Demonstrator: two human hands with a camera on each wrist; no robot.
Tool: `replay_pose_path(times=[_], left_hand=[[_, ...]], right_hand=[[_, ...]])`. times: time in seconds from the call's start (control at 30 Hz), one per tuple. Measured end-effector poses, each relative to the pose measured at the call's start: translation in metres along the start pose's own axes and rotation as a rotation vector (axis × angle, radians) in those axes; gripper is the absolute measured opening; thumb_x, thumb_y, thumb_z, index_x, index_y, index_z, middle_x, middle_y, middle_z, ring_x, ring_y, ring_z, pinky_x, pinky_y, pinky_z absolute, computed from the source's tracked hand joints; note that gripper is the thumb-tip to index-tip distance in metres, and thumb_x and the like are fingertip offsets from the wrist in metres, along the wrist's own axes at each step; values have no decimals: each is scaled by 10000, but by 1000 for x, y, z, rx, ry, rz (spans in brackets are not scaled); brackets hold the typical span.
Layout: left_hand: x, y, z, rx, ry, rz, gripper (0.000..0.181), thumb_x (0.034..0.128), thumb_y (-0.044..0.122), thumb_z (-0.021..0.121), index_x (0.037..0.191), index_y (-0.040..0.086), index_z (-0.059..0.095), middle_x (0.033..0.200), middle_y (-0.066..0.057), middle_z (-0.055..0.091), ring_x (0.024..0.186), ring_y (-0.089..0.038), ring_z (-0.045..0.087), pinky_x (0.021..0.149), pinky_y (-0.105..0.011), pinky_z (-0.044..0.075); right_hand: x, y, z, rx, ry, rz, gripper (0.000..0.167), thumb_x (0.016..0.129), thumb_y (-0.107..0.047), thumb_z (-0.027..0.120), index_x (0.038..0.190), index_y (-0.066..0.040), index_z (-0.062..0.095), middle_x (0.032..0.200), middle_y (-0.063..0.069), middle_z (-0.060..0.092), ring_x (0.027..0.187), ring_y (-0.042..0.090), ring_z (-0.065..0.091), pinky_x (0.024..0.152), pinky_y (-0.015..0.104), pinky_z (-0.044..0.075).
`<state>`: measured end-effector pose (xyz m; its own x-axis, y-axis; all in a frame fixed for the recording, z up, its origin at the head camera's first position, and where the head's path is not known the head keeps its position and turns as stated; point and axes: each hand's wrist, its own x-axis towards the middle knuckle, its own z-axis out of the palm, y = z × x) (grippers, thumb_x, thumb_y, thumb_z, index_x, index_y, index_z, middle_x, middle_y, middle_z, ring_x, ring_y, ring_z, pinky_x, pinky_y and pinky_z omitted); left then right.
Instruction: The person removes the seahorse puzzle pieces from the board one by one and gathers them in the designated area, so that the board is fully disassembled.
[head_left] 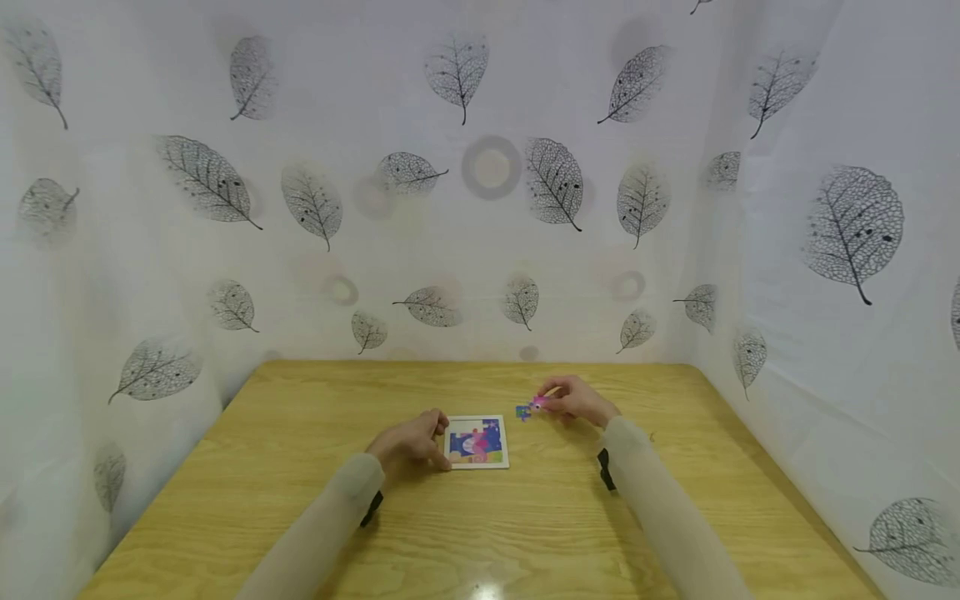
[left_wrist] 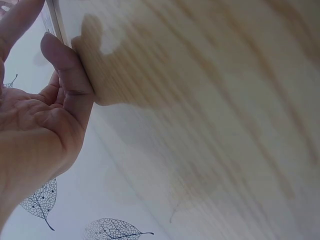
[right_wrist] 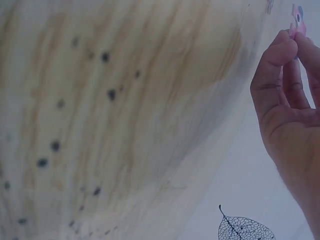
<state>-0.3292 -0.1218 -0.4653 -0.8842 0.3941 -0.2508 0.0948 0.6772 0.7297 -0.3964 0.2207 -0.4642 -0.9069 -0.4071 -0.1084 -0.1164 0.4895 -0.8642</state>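
A small white-framed jigsaw puzzle [head_left: 477, 467] lies on the table, partly filled with blue, pink and orange pieces; its upper left shows a pale bare area. Against its left edge rests my left hand [head_left: 411, 439], thumb by the near corner and fingertips by the far one. In the left wrist view the thumb [left_wrist: 67, 62] lies along the tabletop. My right hand [head_left: 573, 398] pinches a pink puzzle piece [head_left: 538, 403] with an eye printed on it, also visible in the right wrist view [right_wrist: 298, 25]. Just left of that piece is a blue and green puzzle piece [head_left: 522, 412]; whether they touch I cannot tell.
The light wooden table [head_left: 480, 533] carries the puzzle and pieces. White curtains [head_left: 480, 250] printed with dark leaves hang behind the table and along both sides. Dark straps [head_left: 605, 469] show under both sleeves.
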Motion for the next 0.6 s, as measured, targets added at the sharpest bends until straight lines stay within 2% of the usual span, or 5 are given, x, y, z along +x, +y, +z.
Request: replay_pose_path(times=[0.17, 0.4, 0.6], left_hand=[[-1, 1, 0, 2, 5, -3, 661, 714, 94, 865, 1233, 22, 463, 1133, -93, 464, 943, -223, 440, 887, -365, 427], [-1, 1, -1, 12, 4, 0, 657, 720, 84, 860, 1236, 21, 458, 1129, -95, 460, 892, -207, 453, 742, -291, 451], [1, 2, -1, 44, 4, 10, 663, 717, 97, 865, 1239, 9, 466, 1153, -108, 483, 923, -209, 463, 813, -322, 469]], right_hand=[[-1, 9, -8, -61, 4, -20, 243, 907, -49, 662, 1135, 31, 635, 985, 151, 696, 682, 138, 598, 578, 246, 503], [-2, 14, -12, -76, -1, -16, 234, 899, -21, 661, 1120, 54, 643, 953, 150, 697, 596, 103, 546, 533, 203, 460], [1, 16, -10, -96, 28, 16, 235, 886, -11, 674, 1112, 49, 660, 961, 139, 692, 577, 90, 526, 530, 192, 448]])
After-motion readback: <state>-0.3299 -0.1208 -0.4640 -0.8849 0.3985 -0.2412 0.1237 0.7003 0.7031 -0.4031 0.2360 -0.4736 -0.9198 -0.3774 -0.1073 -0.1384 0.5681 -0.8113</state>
